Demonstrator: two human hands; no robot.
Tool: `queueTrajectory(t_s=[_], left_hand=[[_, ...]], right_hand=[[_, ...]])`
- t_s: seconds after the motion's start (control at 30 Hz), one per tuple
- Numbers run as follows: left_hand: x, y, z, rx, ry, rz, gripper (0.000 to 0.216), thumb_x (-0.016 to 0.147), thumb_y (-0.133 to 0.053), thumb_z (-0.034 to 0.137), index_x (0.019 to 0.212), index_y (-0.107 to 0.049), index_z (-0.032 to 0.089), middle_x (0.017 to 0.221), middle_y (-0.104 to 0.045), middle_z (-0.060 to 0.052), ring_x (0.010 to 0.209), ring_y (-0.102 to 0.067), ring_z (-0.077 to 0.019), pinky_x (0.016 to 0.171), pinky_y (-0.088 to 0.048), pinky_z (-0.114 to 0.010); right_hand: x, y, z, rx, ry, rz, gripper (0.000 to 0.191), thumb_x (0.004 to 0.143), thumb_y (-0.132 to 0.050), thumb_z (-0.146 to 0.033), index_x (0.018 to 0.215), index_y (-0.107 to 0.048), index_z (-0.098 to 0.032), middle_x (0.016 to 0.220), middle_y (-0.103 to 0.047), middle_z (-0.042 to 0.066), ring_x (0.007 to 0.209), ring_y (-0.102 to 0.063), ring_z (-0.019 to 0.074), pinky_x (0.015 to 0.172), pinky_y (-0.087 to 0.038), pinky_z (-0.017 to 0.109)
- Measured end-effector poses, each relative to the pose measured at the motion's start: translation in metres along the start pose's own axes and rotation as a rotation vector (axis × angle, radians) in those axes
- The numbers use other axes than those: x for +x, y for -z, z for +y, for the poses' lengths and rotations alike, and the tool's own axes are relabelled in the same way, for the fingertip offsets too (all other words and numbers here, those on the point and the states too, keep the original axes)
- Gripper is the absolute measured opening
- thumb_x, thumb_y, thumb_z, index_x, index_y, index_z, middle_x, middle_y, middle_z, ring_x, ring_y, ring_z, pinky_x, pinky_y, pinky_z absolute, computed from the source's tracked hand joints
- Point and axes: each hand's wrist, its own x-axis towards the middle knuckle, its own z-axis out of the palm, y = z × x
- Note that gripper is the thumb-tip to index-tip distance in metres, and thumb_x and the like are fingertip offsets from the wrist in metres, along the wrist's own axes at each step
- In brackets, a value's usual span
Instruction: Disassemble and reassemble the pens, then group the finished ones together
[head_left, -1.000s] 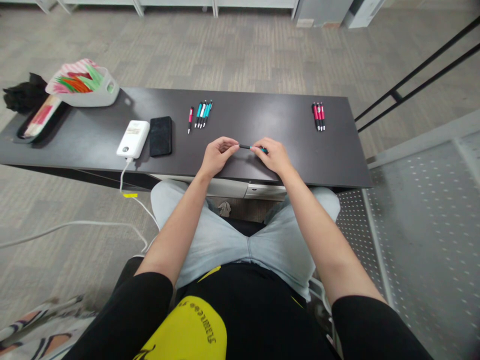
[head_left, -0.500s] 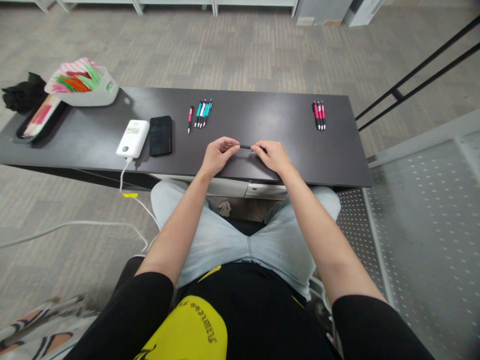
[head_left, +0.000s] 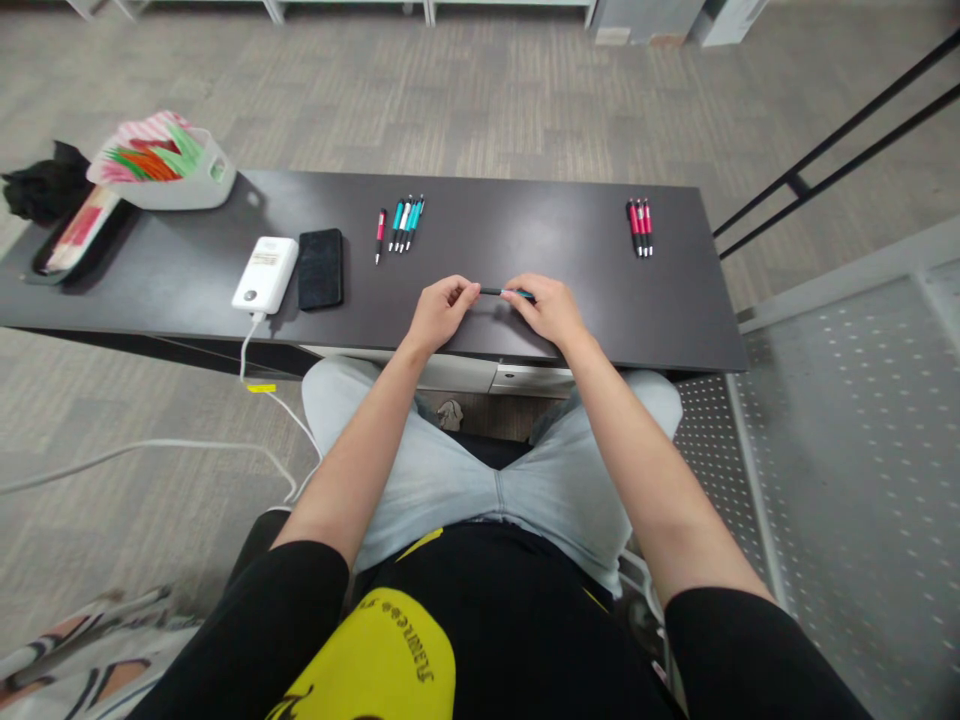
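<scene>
Both hands meet over the front part of the dark table [head_left: 495, 235], holding one pen [head_left: 490, 291] level between them. My left hand [head_left: 442, 312] pinches the pen's black end with thumb and fingers. The other end is in my right hand [head_left: 547, 308], where a bit of blue shows by the fingers; the rest is covered. Farther back to the left lie several blue and white pens [head_left: 406, 224] side by side, with a single red pen [head_left: 380, 236] just left of them. A group of three red pens [head_left: 640, 228] lies at the far right.
Left of my hands lie a black phone-like slab [head_left: 320, 269] and a white power bank [head_left: 265, 274] with a cable. A white basket [head_left: 214, 180] of colourful strips, a black tray [head_left: 97, 250] and a black bundle [head_left: 46, 185] occupy the left end. A perforated panel [head_left: 847, 450] stands right.
The hands keep nearly the same place and still grip the pen. A little more of its blue part now shows at my right hand.
</scene>
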Motion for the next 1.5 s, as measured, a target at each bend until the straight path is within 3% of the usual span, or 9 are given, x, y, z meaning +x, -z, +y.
queueTrajectory(t_s=[0.23, 0.53, 0.87, 1.1, 1.27, 1.4, 1.5], left_hand=[[0.000, 0.000, 0.007, 0.004, 0.004, -0.003, 0.053, 0.109, -0.099, 0.075, 0.090, -0.080, 0.029, 0.084, -0.083, -0.003, 0.080, -0.075, -0.0245, 0.081, -0.061, -0.039], [0.000, -0.003, 0.003, 0.022, -0.014, 0.017, 0.067, 0.116, -0.086, 0.086, 0.082, -0.076, 0.030, 0.077, -0.078, -0.002, 0.075, -0.072, -0.0236, 0.082, -0.061, -0.040], [0.000, -0.001, 0.003, 0.021, -0.029, -0.007, 0.073, 0.106, -0.086, 0.099, 0.081, -0.078, 0.030, 0.082, -0.083, -0.004, 0.080, -0.074, -0.0259, 0.084, -0.060, -0.042], [0.000, 0.000, 0.005, 0.042, -0.031, -0.008, 0.066, 0.108, -0.091, 0.088, 0.082, -0.077, 0.030, 0.083, -0.082, -0.004, 0.080, -0.072, -0.0255, 0.084, -0.060, -0.041], [0.002, 0.000, 0.002, 0.034, -0.038, -0.019, 0.069, 0.108, -0.089, 0.093, 0.082, -0.076, 0.030, 0.081, -0.081, -0.004, 0.078, -0.073, -0.0255, 0.082, -0.061, -0.040], [0.003, -0.003, 0.001, -0.021, -0.031, -0.017, 0.063, 0.108, -0.088, 0.088, 0.087, -0.079, 0.029, 0.081, -0.081, -0.003, 0.075, -0.072, -0.0237, 0.078, -0.059, -0.039], [0.003, -0.003, 0.004, -0.042, -0.017, 0.001, 0.049, 0.111, -0.093, 0.071, 0.090, -0.081, 0.029, 0.082, -0.080, -0.002, 0.075, -0.072, -0.0226, 0.077, -0.058, -0.037]], right_hand=[[0.000, -0.001, -0.003, -0.019, -0.025, 0.024, 0.049, 0.125, -0.072, -0.077, 0.107, -0.086, -0.034, 0.105, -0.090, 0.011, 0.111, -0.083, 0.0395, 0.104, -0.070, 0.051], [-0.001, 0.003, -0.006, -0.025, 0.008, 0.013, 0.040, 0.123, -0.076, -0.073, 0.118, -0.089, -0.035, 0.113, -0.090, 0.012, 0.116, -0.080, 0.0417, 0.113, -0.069, 0.057], [0.000, -0.001, 0.003, -0.028, -0.007, -0.011, 0.048, 0.126, -0.071, -0.077, 0.113, -0.089, -0.034, 0.119, -0.094, 0.013, 0.121, -0.086, 0.0423, 0.116, -0.070, 0.057], [-0.001, -0.002, 0.007, -0.016, 0.002, -0.013, 0.051, 0.129, -0.068, -0.076, 0.112, -0.089, -0.033, 0.117, -0.095, 0.011, 0.118, -0.088, 0.0398, 0.110, -0.071, 0.052], [0.000, -0.001, 0.005, -0.005, -0.009, 0.004, 0.046, 0.125, -0.077, -0.075, 0.108, -0.088, -0.034, 0.110, -0.093, 0.010, 0.111, -0.086, 0.0386, 0.105, -0.070, 0.051], [0.000, -0.006, 0.015, 0.078, -0.060, 0.095, 0.037, 0.114, -0.091, -0.069, 0.113, -0.088, -0.032, 0.100, -0.088, 0.006, 0.097, -0.081, 0.0335, 0.099, -0.069, 0.049], [0.003, -0.011, 0.029, 0.214, -0.114, 0.200, 0.048, 0.105, -0.097, -0.075, 0.124, -0.084, -0.032, 0.097, -0.084, 0.002, 0.092, -0.080, 0.0303, 0.094, -0.069, 0.046]])
